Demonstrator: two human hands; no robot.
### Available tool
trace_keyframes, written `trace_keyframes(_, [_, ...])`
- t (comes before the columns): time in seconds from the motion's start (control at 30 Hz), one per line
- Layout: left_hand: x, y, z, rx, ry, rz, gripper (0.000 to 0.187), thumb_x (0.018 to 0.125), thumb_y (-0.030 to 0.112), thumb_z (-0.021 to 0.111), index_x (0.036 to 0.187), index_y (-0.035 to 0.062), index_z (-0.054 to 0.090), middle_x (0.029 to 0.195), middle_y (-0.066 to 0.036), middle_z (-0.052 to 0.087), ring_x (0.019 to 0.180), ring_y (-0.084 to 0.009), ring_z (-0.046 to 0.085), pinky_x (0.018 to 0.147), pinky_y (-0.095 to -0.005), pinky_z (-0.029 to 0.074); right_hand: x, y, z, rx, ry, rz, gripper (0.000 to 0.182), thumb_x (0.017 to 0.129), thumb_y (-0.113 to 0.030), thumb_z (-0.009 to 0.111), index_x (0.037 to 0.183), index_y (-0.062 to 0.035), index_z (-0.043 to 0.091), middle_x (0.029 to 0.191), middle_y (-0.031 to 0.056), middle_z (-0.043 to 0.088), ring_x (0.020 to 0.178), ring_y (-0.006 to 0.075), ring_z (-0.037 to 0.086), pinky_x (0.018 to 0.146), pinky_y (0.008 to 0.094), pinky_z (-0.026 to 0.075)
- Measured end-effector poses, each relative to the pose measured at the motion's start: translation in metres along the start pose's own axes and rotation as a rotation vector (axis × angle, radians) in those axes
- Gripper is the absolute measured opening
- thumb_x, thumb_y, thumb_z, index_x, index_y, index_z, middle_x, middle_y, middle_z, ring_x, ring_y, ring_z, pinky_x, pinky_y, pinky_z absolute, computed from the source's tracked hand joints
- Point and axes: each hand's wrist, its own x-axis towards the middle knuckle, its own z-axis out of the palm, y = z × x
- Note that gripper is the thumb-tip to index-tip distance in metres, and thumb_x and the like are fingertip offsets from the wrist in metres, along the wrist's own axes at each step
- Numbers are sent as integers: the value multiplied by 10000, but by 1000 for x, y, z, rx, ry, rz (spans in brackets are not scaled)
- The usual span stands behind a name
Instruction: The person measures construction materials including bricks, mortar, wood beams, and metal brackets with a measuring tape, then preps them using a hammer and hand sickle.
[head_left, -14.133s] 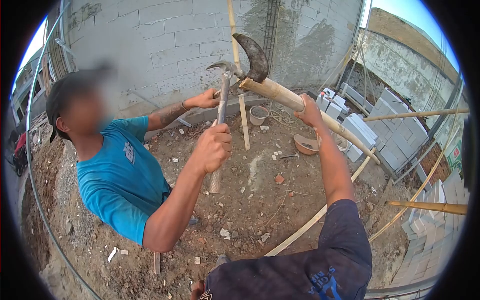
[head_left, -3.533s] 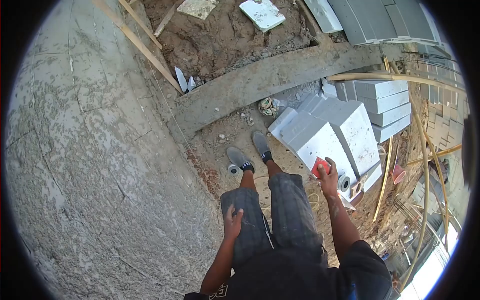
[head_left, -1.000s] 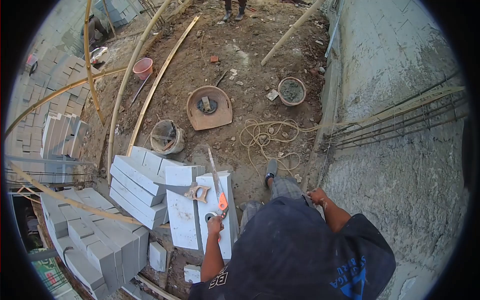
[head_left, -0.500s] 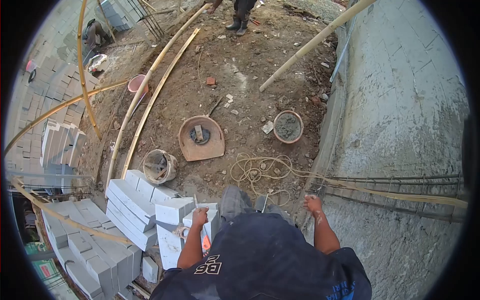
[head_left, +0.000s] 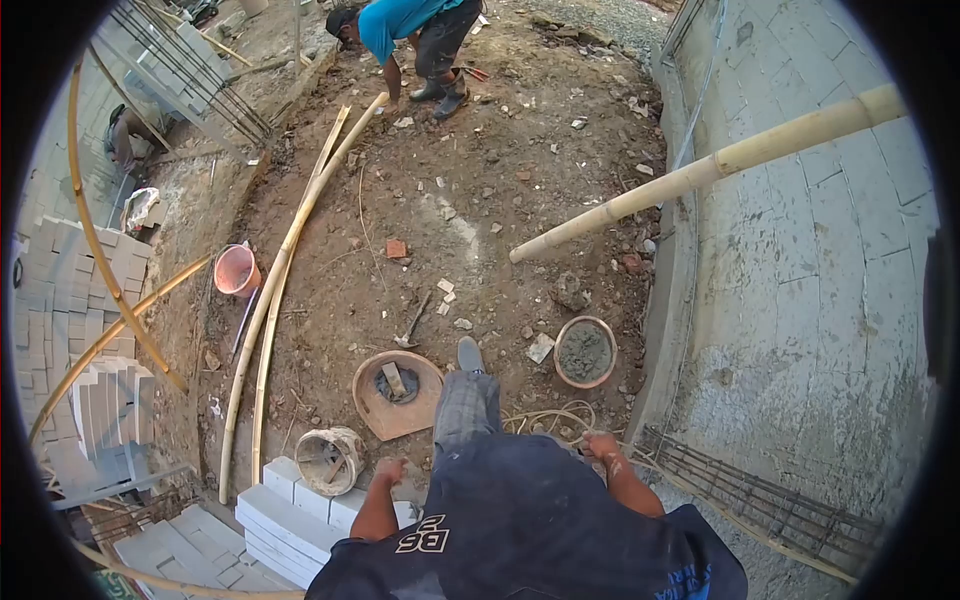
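Note:
My left hand (head_left: 391,469) is loosely closed, with nothing showing in its fingers. It is beside a row of pale blocks (head_left: 285,520) and a worn bucket (head_left: 330,461) that has a tool in it. On the other side, my right hand (head_left: 601,446) has its fingers curled, and no object shows in it. It overlaps the edge of a loose coil of pale cord (head_left: 548,418). In front of me lies a scoop-shaped tub (head_left: 415,421) with dark mortar and a small block inside. One grey shoe (head_left: 470,354) is stretched forward past the tub.
A round bowl of mortar (head_left: 586,352) stands right of my foot. Long bamboo poles (head_left: 290,245) lie along the left; another pole (head_left: 700,172) slants from the right wall (head_left: 800,270). A bent person (head_left: 410,40) reaches to a pole end. Rebar (head_left: 760,490) runs along the right.
I have moved forward, one foot now stretched ahead. My left hand has left the saw and blocks beside it. The other person has bent down, and the pole end is lower.

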Motion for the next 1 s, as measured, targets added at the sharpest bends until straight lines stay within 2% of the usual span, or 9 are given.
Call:
trace_keyframes(0.03, [29, 17, -52, 87, 170, 145, 278, 809, 228, 587, 1013, 39, 595, 811, -68, 623, 703, -199, 605, 495, -290, 476, 9, -31, 1, -28, -105, -85, 262, 846, -244, 628, 907, 8, 586, 752, 78, 604, 617, 170, 580, 551, 310, 479])
trace_keyframes(0.07, [-2, 86, -111, -784, 269, 5, 273, 822, 215, 582, 1012, 20, 569, 780, -57, 596, 638, -162, 580, 486, -257, 445, 19, -51, 1, -50, -216, -162, 256, 845, -234, 627, 909, 11, 587, 766, 81, 606, 635, 168, 582, 582, 308, 486])
trace_keyframes(0.13, [-6, 169, -215, -816, 446, 195, 304, 845, 255, 583, 1030, 16, 545, 750, -42, 574, 588, -107, 534, 509, -230, 428, 10, -127, 5, -130, -34, -499, 253, 849, -230, 617, 908, 13, 581, 771, 61, 602, 648, 147, 572, 588, 283, 466])
trace_keyframes(0.3, [27, 316, -377, -851, 556, 454, 294, 856, 276, 583, 1027, 38, 549, 764, -34, 574, 600, -104, 543, 528, -229, 436, -9, -295, 4, 202, 65, -563, 284, 860, -269, 596, 957, -3, 584, 791, 48, 609, 666, 117, 569, 580, 264, 451])
trace_keyframes(0.57, [174, 426, -376, -827, 225, 247, 253, 842, 248, 599, 984, 43, 559, 742, -47, 580, 606, -121, 575, 497, -242, 437, 100, -428, 30, -68, 152, -499, 308, 799, -278, 643, 936, -2, 648, 839, 147, 664, 779, 223, 632, 706, 340, 473])
trace_keyframes(0.63, [198, 430, -356, -451, 183, 109, 370, 832, 310, 575, 1055, 15, 597, 870, -100, 638, 742, -209, 620, 631, -328, 484, 124, -456, 35, -169, 231, -576, 327, 798, -297, 648, 924, 5, 646, 812, 117, 658, 746, 185, 624, 678, 321, 477])
trace_keyframes(0.7, [212, 405, -348, 189, 259, 263, 397, 797, 363, 595, 957, 2, 628, 901, -143, 640, 769, -294, 618, 699, -409, 491, 130, -509, 32, -272, 300, -606, 346, 797, -316, 652, 911, 11, 644, 785, 86, 653, 712, 147, 617, 649, 301, 482])
trace_keyframes(0.77, [204, 431, -370, 286, 118, 165, 379, 809, 334, 579, 990, 4, 619, 922, -141, 640, 803, -286, 615, 718, -402, 486, 102, -589, 2, -174, 121, -435, 389, 786, -343, 659, 951, 9, 641, 772, 90, 654, 690, 163, 626, 651, 312, 487])
trace_keyframes(1.0, [256, 604, -488, 261, 116, 106, 344, 852, 234, 524, 1105, 10, 586, 992, -133, 641, 920, -260, 605, 784, -378, 469, 168, -809, -76, -70, 177, -552, 285, 816, -267, 643, 906, 2, 625, 702, 65, 620, 602, 119, 559, 571, 291, 452])
